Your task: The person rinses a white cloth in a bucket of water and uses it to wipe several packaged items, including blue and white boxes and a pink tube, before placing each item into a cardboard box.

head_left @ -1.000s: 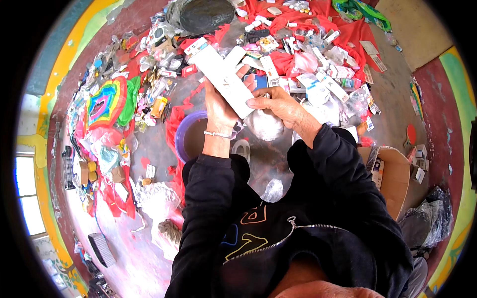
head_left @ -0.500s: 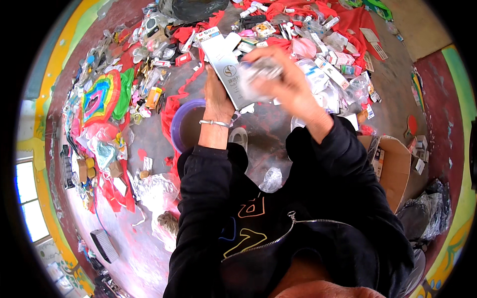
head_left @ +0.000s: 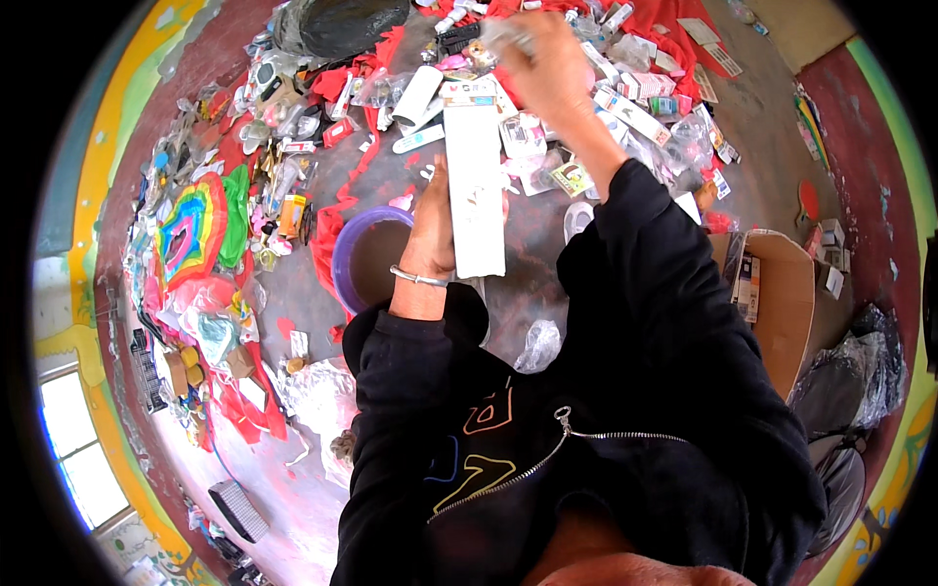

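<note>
In my left hand [head_left: 430,225] is a long white carton [head_left: 476,195], held nearly upright by its side, with a plain white face toward me. My fingers wrap round it, partly hidden behind. Up and to the right, my right hand [head_left: 552,68] is raised over the heap, closed on a crumpled whitish wad [head_left: 508,39]. Motion blurs the wad, and I cannot tell whether it is cloth or plastic. Beside my left wrist stands a purple bucket [head_left: 342,256] with something greyish-brown inside. A white cylinder [head_left: 418,96] lies just beyond the carton's far end.
Small packages, plastic bags and red cloth [head_left: 684,54] cover the floor ahead. A rainbow-coloured piece [head_left: 195,230] lies at the left. On my right stands an open cardboard box [head_left: 782,303] holding cartons, near black plastic [head_left: 855,391]. Clear crumpled plastic [head_left: 538,346] lies between my feet.
The carton has turned from its printed silvery face to a white one and stands straighter. My right hand has moved away from it, forward, with the wad still held.
</note>
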Demonstrator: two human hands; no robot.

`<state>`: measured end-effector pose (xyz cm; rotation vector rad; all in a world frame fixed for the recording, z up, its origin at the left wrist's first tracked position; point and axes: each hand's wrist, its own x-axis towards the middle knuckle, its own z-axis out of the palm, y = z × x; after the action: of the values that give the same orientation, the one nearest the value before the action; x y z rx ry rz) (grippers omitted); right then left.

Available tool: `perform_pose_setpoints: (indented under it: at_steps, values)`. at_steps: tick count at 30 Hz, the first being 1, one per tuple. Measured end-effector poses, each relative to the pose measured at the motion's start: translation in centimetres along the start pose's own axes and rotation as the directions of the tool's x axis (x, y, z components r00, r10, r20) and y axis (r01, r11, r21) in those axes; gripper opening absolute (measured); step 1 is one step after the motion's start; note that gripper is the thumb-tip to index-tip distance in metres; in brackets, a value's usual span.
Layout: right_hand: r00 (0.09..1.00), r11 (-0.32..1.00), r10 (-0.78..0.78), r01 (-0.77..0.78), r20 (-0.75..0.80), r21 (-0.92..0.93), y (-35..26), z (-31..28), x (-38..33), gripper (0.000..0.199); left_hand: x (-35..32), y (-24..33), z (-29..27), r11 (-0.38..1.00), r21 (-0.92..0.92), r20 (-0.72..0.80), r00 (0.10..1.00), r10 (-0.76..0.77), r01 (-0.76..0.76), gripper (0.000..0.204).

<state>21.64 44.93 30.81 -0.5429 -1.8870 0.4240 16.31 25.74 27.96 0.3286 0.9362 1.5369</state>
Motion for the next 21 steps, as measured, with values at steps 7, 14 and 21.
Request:
perform_pose_setpoints:
  at_steps: [7,14,21]
  values:
    - [0.730,0.382,0.632,-0.586,0.261,0.715,2.8,-3.9,1.4,0.027,0.0,0.5,1.6,0.980,0.188,-0.109,0.990,0.089,-0.068,0.056]
    - [0.863,0.691,-0.085,-0.309,0.498,0.653,-2.3,-6.5,1.7,0.016,0.1,-0.3,-1.1,0.778,0.612,-0.118,0.956,0.269,-0.144,0.058]
    - [0.853,0.949,-0.123,-0.048,0.508,0.310,-2.0,-6.0,0.8,0.024,-0.1,-1.7,-3.7,0.844,0.497,-0.038,0.966,0.254,-0.202,0.063]
